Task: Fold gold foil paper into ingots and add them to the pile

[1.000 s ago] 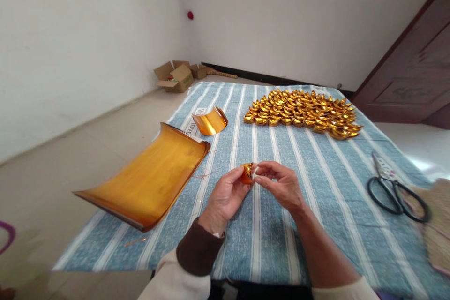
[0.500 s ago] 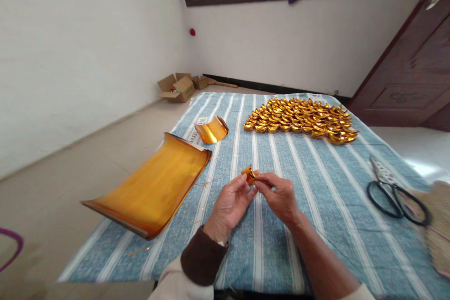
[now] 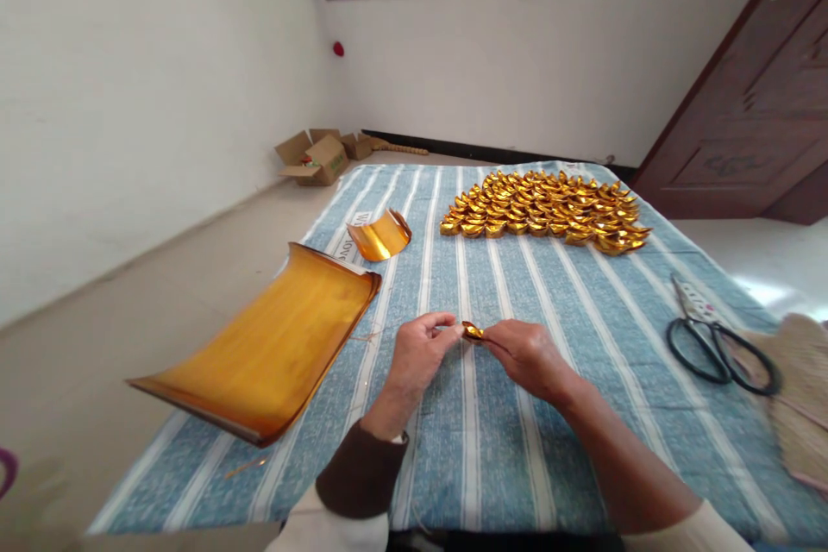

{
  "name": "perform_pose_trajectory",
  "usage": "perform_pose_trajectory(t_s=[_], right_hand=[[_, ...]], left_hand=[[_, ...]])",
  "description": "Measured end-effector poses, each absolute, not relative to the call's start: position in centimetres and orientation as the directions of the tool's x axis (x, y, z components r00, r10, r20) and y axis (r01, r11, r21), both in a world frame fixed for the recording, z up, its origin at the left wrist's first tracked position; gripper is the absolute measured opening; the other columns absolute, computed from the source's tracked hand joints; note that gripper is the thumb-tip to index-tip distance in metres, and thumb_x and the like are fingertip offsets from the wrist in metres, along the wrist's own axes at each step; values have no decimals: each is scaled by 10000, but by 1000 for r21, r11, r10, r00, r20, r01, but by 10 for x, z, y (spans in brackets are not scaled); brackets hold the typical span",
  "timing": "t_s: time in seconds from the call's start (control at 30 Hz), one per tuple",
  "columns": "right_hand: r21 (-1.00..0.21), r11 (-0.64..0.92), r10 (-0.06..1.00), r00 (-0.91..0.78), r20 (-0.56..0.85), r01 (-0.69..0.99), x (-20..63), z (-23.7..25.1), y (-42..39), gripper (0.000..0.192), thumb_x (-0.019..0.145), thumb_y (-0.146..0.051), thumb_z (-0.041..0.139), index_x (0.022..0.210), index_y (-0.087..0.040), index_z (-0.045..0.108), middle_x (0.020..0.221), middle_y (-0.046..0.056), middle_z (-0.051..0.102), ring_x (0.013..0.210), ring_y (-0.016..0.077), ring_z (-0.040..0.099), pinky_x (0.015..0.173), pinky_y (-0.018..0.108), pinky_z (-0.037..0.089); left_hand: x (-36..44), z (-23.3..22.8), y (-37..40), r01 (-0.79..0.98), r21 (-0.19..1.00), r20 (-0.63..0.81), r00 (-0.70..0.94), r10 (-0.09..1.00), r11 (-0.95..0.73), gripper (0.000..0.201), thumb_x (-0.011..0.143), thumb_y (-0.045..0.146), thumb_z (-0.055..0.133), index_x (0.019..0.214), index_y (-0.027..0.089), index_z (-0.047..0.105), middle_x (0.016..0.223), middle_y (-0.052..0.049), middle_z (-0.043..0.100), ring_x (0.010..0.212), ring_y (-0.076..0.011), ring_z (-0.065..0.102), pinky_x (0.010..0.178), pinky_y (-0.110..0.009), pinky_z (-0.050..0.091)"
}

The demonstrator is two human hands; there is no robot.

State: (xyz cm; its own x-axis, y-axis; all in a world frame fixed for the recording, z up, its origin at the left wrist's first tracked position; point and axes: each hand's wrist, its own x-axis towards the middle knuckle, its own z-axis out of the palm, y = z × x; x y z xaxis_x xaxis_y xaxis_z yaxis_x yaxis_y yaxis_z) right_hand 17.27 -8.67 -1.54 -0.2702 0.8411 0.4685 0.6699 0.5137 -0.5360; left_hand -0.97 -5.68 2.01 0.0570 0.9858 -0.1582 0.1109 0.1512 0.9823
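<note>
The cloth (image 3: 582, 379) is blue with white stripes. The small folded piece (image 3: 472, 331) is shiny gold, like the heap of folded pieces (image 3: 543, 209) at the far side. The large sheet (image 3: 272, 345) on the left is amber-gold; the small curled sheet (image 3: 379, 237) is bright gold. The scissors (image 3: 715, 345) have black handles. One sleeve cuff (image 3: 362, 474) is dark brown.
</note>
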Motion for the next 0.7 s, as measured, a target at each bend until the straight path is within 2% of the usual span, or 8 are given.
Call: perform_pose_trajectory(t_s=[0.13,0.37,0.5,0.7], right_hand=[[-470,525,834,-318,451,710,173,-18,-85,257,966,-260,467,848,-227,692,666,23,633,613,144,559,579,246,384],[-282,539,813,-403,420,794,173,-19,-82,292,971,-193,431,779,-192,652,658,28,597,593,141,499,542,265,296],[-280,538,815,-407,412,795,173,-18,-81,288,971,-191,429,790,-192,654,663,27,603,600,140,501,544,271,286],[-322,533,830,-412,375,782,173,-17,-78,298,971,-198,423,778,-181,649,673,35,617,608,150,522,549,282,284]], left_hand=[[1,12,-48,115,978,-187,103,977,175,142,606,171,768,745,146,755,613,-30,690,576,-156,597,572,-249,429],[5,6,-43,113,977,-195,152,969,179,78,583,99,721,611,171,734,579,-11,667,548,-134,563,568,-242,416],[4,13,-42,119,968,-240,170,956,222,73,594,98,695,612,155,737,523,-16,642,461,-103,485,482,-229,349],[2,15,-41,174,959,-255,174,951,225,77,614,119,673,629,146,744,534,-39,656,466,-107,499,463,-221,346]])
